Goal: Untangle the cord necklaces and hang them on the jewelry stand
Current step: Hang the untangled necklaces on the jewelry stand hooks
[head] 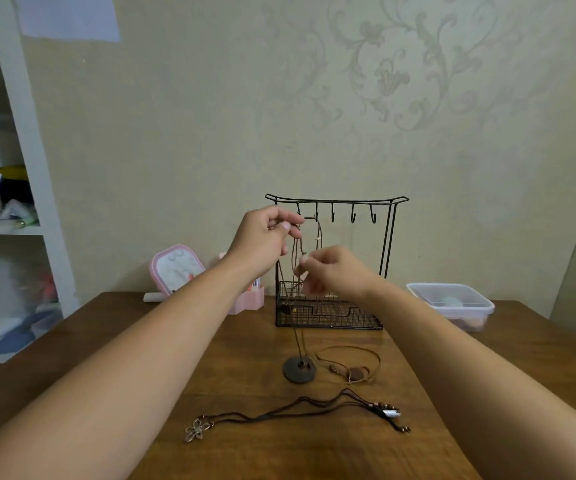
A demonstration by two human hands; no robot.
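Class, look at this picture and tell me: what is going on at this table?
A person holds a cord necklace up in front of the black wire jewelry stand. The left hand pinches the cord near the hooks, the right hand pinches it lower down, and its round dark pendant touches the wooden table. Two more cord necklaces lie there: a light brown one and a dark one with a flower pendant.

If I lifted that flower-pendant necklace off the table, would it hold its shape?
Probably not. The dark cord lies in loose curves, so it looks floppy. The flower pendant would likely dangle and swing.
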